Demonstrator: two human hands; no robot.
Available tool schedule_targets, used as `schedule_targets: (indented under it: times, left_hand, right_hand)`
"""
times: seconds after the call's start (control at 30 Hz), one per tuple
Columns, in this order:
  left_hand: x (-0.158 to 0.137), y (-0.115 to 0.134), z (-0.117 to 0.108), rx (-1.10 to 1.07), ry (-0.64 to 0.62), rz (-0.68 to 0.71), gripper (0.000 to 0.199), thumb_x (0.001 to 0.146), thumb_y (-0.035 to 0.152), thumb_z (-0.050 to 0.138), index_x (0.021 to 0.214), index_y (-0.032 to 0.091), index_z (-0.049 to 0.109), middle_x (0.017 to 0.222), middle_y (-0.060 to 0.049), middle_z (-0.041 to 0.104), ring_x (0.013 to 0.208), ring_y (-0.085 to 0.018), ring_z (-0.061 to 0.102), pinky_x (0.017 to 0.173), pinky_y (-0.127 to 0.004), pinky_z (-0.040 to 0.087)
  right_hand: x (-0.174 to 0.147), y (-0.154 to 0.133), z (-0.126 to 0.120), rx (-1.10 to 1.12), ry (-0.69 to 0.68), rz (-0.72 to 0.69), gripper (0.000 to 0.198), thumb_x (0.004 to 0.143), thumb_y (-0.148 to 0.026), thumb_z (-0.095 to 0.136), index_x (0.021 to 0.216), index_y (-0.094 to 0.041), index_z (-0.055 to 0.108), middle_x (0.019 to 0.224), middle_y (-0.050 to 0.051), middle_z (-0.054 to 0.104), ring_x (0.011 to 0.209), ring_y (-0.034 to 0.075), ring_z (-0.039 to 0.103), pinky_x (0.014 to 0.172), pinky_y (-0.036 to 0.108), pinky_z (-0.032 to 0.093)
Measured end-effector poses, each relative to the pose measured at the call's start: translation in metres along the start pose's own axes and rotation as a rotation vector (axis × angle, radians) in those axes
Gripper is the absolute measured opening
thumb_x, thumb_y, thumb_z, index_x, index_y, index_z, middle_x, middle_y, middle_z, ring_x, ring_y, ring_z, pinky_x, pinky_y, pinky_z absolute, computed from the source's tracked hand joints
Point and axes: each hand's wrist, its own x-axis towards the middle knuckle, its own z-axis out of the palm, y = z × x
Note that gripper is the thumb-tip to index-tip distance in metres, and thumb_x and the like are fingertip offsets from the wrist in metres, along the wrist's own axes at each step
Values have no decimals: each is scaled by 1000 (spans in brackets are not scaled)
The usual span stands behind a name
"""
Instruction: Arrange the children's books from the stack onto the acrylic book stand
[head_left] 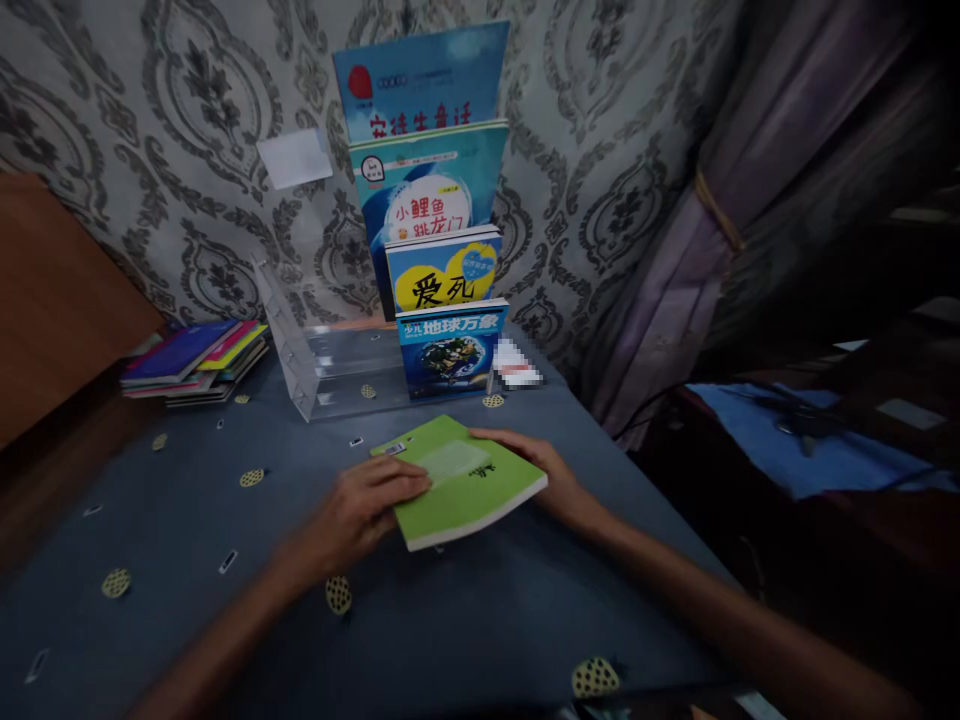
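Note:
A green paperback book (480,490) is held tilted above the table by both hands. My left hand (375,500) grips its left edge, with the thumb and fingers closed on the cover. At the far right edge, my right hand (551,475) wraps around the book, its fingers partly hidden beneath. Behind it stands a clear stepped display rack (289,340). Several upright books fill the rack's right side, among them a blue book with a globe (454,355) at the front and a tall blue book (424,80) at the back.
On the left of the patterned tablecloth (180,520) lies a stack of colourful books (195,360). A brown board (60,290) leans at the far left. A white card (517,365), blurred, lies right of the rack. A purple curtain (675,270) hangs beyond the table's right edge.

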Motion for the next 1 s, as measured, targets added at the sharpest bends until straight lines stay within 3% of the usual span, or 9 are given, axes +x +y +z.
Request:
schedule_targets:
  times: [0.1, 0.17, 0.33, 0.43, 0.53, 0.67, 0.83, 1.0]
  left_hand:
    - [-14, 3, 4, 166, -99, 63, 38, 101, 13, 45, 136, 22, 58, 124, -11, 72, 119, -23, 66, 98, -40, 57]
    - [-23, -2, 6, 275, -160, 89, 43, 101, 13, 44, 142, 24, 52, 132, -10, 69, 128, -23, 61, 106, -45, 53]
    - [-32, -19, 10, 347, -338, -37, 62, 94, 1, 45, 150, 27, 43, 152, -8, 52, 147, -23, 40, 120, -54, 35]
    - [-28, -20, 9, 302, -472, -149, 64, 88, -3, 45, 146, 25, 49, 151, -8, 53, 144, -23, 45, 119, -54, 37]
    - [-24, -22, 6, 318, -394, -235, 47, 95, 6, 46, 138, 22, 56, 142, -9, 62, 132, -23, 58, 115, -50, 43]
    - [-21, -41, 6, 385, -238, -310, 32, 102, 25, 46, 128, 19, 63, 135, -11, 66, 123, -24, 64, 108, -45, 51]
    - [-12, -67, 12, 388, -208, -355, 33, 100, 26, 48, 129, 17, 62, 136, -13, 65, 127, -27, 61, 107, -46, 52]
    - [17, -79, 21, 387, -249, -351, 30, 97, 18, 49, 122, 17, 65, 128, -12, 70, 117, -26, 66, 102, -45, 53]
  right_hand:
    - [5, 1, 5, 225, -41, 186, 40, 81, -51, 70, 105, -19, 77, 88, 5, 76, 71, 19, 69, 66, 30, 54]
    - [6, 2, 6, 229, -17, 210, 36, 81, -49, 68, 97, -19, 79, 81, 4, 75, 66, 16, 65, 61, 27, 51]
    - [10, 11, 6, -29, 8, 122, 34, 84, -44, 61, 99, -19, 79, 94, 7, 78, 81, 23, 69, 72, 33, 54]
    - [13, 15, 7, -205, -42, 29, 35, 88, -39, 57, 108, -19, 77, 101, 9, 76, 86, 24, 70, 73, 34, 56]
    - [12, 16, 9, -292, -63, -23, 34, 92, -34, 51, 111, -18, 75, 100, 10, 73, 87, 23, 70, 72, 34, 56]
    - [5, 15, 10, -450, 25, -111, 29, 92, -24, 50, 107, -20, 75, 105, 11, 72, 91, 24, 70, 78, 38, 57]
    - [-2, 19, 12, -645, 33, -259, 31, 90, -16, 52, 111, -22, 74, 116, 12, 71, 109, 28, 65, 89, 45, 56]
    - [-3, 24, 13, -700, 38, -291, 30, 91, -14, 52, 111, -19, 73, 117, 15, 71, 106, 29, 66, 86, 47, 58]
